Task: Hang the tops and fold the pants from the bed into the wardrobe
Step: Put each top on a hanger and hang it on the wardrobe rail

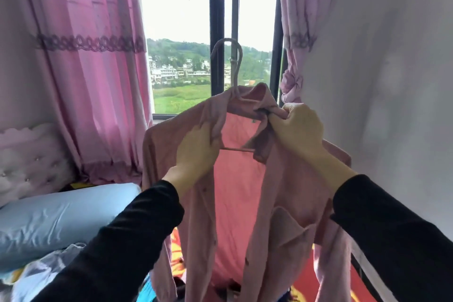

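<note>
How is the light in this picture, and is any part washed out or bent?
Head view: daylight from the window backlights the pink shirt, whose back panel glows; the sky is washed out white; the wide lens bows the curtains at the sides.

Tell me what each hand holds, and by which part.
Both hold the pink shirt on its hanger: the left hand grips the front edge below the collar, the right hand pinches the collar's tip.

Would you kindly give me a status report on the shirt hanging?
Left hand grips front edge of pink shirt, right hand pinches collar. Shirt on hanger, held up before window. Wardrobe not in view; nothing seen in the way.
</note>
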Tool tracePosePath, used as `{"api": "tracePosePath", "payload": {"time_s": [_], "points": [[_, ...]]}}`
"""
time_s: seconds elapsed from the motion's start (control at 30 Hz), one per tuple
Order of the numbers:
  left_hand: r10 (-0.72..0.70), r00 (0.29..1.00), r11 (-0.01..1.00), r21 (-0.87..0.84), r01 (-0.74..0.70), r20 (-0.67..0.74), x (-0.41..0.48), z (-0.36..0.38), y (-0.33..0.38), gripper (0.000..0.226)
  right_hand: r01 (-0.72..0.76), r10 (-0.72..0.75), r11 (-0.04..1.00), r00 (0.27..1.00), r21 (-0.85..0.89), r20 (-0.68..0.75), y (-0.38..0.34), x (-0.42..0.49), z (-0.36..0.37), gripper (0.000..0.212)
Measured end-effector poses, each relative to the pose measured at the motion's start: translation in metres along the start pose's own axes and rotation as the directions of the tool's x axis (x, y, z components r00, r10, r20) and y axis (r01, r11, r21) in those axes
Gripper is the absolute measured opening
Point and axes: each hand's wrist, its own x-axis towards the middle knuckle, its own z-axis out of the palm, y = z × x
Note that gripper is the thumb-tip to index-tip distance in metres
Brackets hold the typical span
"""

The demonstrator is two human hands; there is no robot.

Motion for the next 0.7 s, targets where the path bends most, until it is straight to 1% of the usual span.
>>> {"api": "tracePosePath", "payload": {"time_s": [0.03,0.07,0.1,0.13,0.17,0.2,0.27,0.3,0.37,0.4,0.43,0.47,0.5,0.53,0.57,0.6,0.63,0.67,0.7], "points": [[0.007,1.000,0.984,-0.178,-0.011,-0.028,0.010,-0.011,0.003,0.021,-0.003,0.003,1.000,1.000,0.000,-0.010,0.001,0.005,-0.004,0.039],[-0.012,0.999,0.933,-0.360,-0.003,-0.040,0.020,-0.026,0.008,0.020,-0.003,0.003,1.000,1.000,-0.005,-0.019,0.002,0.010,-0.007,0.039],[-0.019,0.999,0.848,-0.531,-0.001,-0.032,0.028,-0.042,0.018,0.021,0.003,-0.003,1.000,1.000,-0.010,-0.018,0.003,0.016,-0.010,0.038],[0.007,1.000,0.751,-0.660,-0.019,-0.021,0.034,-0.058,0.028,0.020,0.010,-0.010,1.000,1.000,-0.012,-0.007,0.003,0.022,-0.012,0.036],[0.047,0.999,0.694,-0.719,-0.039,-0.009,0.036,-0.071,0.037,0.019,0.016,-0.016,1.000,1.000,-0.010,0.002,0.002,0.029,-0.015,0.036],[0.094,0.996,0.696,-0.715,-0.062,0.005,0.035,-0.081,0.044,0.018,0.018,-0.018,1.000,1.000,-0.006,0.000,-0.002,0.037,-0.020,0.035],[0.199,0.979,0.737,-0.664,-0.128,0.032,0.031,-0.090,0.048,0.029,0.027,-0.027,1.000,0.999,0.001,-0.037,-0.014,0.056,-0.030,0.036],[0.249,0.968,0.730,-0.664,-0.161,0.038,0.026,-0.093,0.049,0.031,0.041,-0.041,0.999,0.997,0.001,-0.062,-0.022,0.065,-0.036,0.035],[0.316,0.947,0.743,-0.637,-0.208,0.059,0.022,-0.095,0.047,0.028,0.076,-0.076,0.997,0.992,-0.006,-0.105,-0.039,0.078,-0.041,0.029],[0.349,0.929,0.780,-0.588,-0.216,0.122,0.023,-0.096,0.045,0.027,0.091,-0.092,0.996,0.990,-0.018,-0.105,-0.045,0.080,-0.039,0.026],[0.378,0.896,0.824,-0.525,-0.211,0.234,0.022,-0.098,0.040,0.026,0.100,-0.103,0.994,0.991,-0.037,-0.083,-0.048,0.078,-0.036,0.025],[0.381,0.856,0.865,-0.461,-0.196,0.351,0.020,-0.099,0.035,0.027,0.105,-0.108,0.993,0.993,-0.054,-0.054,-0.048,0.074,-0.030,0.024],[0.358,0.840,0.896,-0.405,-0.185,0.408,0.017,-0.100,0.028,0.034,0.109,-0.111,0.992,0.993,-0.058,-0.032,-0.045,0.070,-0.024,0.023],[0.322,0.872,0.911,-0.371,-0.180,0.369,0.017,-0.101,0.019,0.042,0.110,-0.111,0.993,0.994,-0.048,-0.019,-0.040,0.066,-0.018,0.023],[0.260,0.939,0.917,-0.362,-0.168,0.224,0.018,-0.103,0.011,0.046,0.107,-0.107,0.994,0.994,-0.030,-0.009,-0.036,0.063,-0.014,0.024],[0.178,0.984,0.920,-0.355,-0.163,0.009,0.020,-0.105,0.004,0.042,0.099,-0.099,0.995,0.995,-0.009,0.002,-0.033,0.061,-0.012,0.024],[0.122,0.982,0.931,-0.326,-0.163,-0.143,0.023,-0.107,-0.002,0.032,0.082,-0.083,0.996,0.997,0.025,0.010,-0.031,0.061,-0.009,0.025],[0.097,0.983,0.952,-0.272,-0.137,-0.158,0.028,-0.110,-0.006,0.027,0.063,-0.064,0.995,0.998,0.071,0.016,-0.032,0.063,-0.009,0.026],[0.088,0.994,0.977,-0.188,-0.098,-0.061,0.033,-0.114,-0.008,0.030,0.046,-0.050,0.991,0.999,0.126,0.023,-0.035,0.066,-0.009,0.027]]}}
